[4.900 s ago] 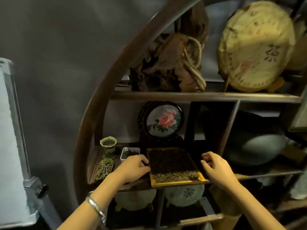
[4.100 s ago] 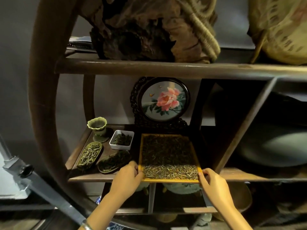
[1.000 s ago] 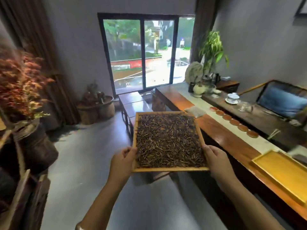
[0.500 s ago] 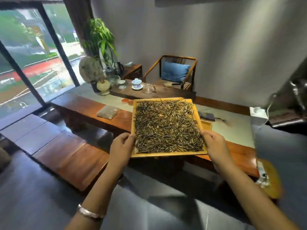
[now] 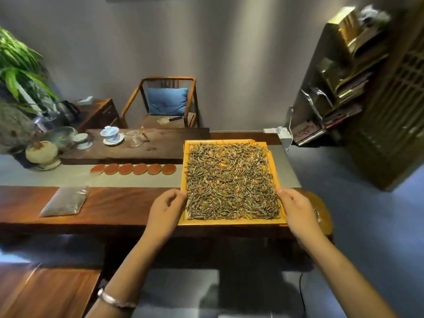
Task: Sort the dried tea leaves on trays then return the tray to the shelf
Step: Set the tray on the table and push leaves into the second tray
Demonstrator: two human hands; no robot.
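Holding the yellow wooden tray [image 5: 231, 222] by its two sides, both hands keep it over the right end of the long wooden table [image 5: 110, 207]; whether its base touches the tabletop cannot be told. Dried tea leaves [image 5: 231, 182] cover nearly the whole tray floor in a thin, tangled layer, with small bare patches near the far middle. The left hand [image 5: 166, 211] is curled around the left rim close to the near left corner, thumb on top and fingers tucked below. The right hand [image 5: 296, 212] grips the right rim near the near right corner in the same way, thumb lying along the edge. A silver bracelet [image 5: 114, 300] circles the left wrist.

Under the far part of the tray a pale grey runner [image 5: 57, 175] lies lengthwise along the table. On it, just left of the tray, six round reddish coasters [image 5: 133, 169] sit in a row, edges touching. A clear bag of dark leaves [image 5: 65, 200] lies on the bare wood toward the near left. Along the far edge a dark raised board [image 5: 160, 143] carries a blue-and-white lidded cup [image 5: 111, 134] and a glass pitcher [image 5: 135, 137]. Behind it stands a wooden armchair [image 5: 165, 102] with a blue cushion. A leafy plant [image 5: 18, 65] fills the far left, and a dark shelf unit [image 5: 344, 88] stands to the right.
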